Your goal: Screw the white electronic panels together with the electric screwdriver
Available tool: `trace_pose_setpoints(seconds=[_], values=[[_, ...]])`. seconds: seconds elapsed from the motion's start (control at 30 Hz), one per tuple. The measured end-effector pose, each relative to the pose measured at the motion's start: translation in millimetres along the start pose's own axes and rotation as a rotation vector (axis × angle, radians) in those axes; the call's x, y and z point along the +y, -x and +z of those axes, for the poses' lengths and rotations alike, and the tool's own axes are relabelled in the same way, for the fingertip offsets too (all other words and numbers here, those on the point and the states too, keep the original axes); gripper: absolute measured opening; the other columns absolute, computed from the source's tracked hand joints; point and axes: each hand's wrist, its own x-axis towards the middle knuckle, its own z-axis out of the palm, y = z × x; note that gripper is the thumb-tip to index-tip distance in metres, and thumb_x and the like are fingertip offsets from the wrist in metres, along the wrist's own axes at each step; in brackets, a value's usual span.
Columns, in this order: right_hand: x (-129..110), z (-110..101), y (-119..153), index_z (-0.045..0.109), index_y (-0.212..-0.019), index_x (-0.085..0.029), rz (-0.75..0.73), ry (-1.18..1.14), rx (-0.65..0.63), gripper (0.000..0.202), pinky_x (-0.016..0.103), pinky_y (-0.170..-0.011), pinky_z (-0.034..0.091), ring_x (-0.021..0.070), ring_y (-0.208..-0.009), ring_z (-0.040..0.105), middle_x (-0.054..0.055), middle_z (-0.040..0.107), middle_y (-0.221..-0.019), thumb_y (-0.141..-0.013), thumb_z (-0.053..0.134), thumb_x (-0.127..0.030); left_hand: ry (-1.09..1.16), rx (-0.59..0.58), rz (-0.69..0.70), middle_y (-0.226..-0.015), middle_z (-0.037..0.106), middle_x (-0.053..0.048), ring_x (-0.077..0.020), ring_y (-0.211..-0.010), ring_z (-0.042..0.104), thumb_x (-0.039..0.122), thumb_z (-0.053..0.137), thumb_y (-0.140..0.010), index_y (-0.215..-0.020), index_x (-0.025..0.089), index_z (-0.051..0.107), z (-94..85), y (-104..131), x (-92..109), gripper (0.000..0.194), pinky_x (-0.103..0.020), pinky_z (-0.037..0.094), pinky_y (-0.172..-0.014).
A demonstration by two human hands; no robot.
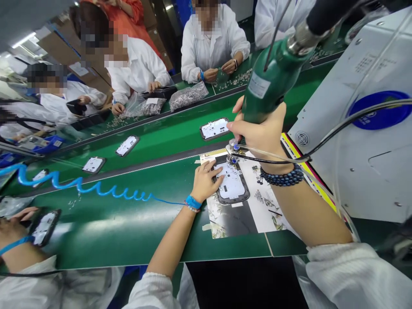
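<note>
My right hand [262, 128] is wrapped round a green electric screwdriver [268, 73], which tilts down to the left from a black cable. Its metal tip end [231, 148] is over the upper edge of a phone-like device [232, 184] with a white inner plate and dark frame. The screwdriver end hides that edge, so I cannot tell whether the bit touches a screw. My left hand [205, 181] lies along the device's left side, fingers stretched and apart, fingertips on the white plate. A blue wrist strap [193, 202] circles my left wrist.
A printed paper mat [264, 197] lies under the device. Similar devices [214, 128] rest on the green conveyor [170, 128] beyond. A grey machine [354, 163] stands at right, with hoses crossing my forearm. A coiled blue cord [96, 187] stretches left. Co-workers sit opposite and at left.
</note>
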Motion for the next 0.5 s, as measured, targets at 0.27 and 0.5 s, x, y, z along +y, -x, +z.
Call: trace_pose_setpoints(seconds=[0.27, 0.5], values=[[11.3, 4.4, -1.2, 0.058, -0.067, -0.02, 0.04, 0.036, 0.031, 0.02, 0.032, -0.053, 0.042, 0.0118, -0.049, 0.048, -0.005, 0.053, -0.05, -0.056, 0.063, -0.003, 0.025, 0.005, 0.0, -0.146, 0.056, -0.008, -0.0344, -0.138, 0.044, 0.04, 0.063, -0.093, -0.122, 0.026, 0.073, 3.3, 0.2, 0.1, 0.034, -0.052, 0.036, -0.111], [13.7, 5.1, 0.4, 0.055, -0.071, -0.02, 0.006, 0.093, 0.009, 0.025, 0.032, -0.051, 0.042, 0.011, -0.044, 0.047, -0.005, 0.05, -0.05, -0.061, 0.064, 0.001, 0.033, 0.007, -0.007, -0.145, 0.057, -0.007, -0.0335, -0.139, 0.044, 0.039, 0.063, -0.093, -0.121, 0.027, 0.073, 3.8, 0.1, 1.7, 0.033, -0.052, 0.035, -0.112]])
